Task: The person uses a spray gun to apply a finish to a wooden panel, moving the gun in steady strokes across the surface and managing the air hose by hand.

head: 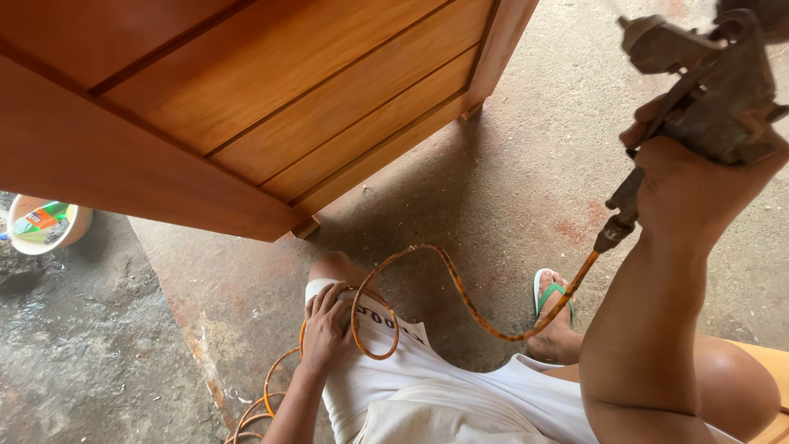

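My right hand [686, 185] is raised at the upper right, closed around the grip of a grimy metal spray gun [707, 82]. An orange braided air hose [460, 296] runs from the gun's base down across my lap in loops. My left hand [325, 329] rests on my left knee, fingers wrapped over the hose where it coils. A large orange-brown wooden cabinet [246, 99] with panelled boards stands in front of me, filling the upper left.
The floor is rough grey concrete [526, 164] with reddish stains. A small bowl [45, 226] holding a green and orange packet sits at the far left. My foot in a green sandal [552, 300] rests on the floor. I wear white shorts [427, 395].
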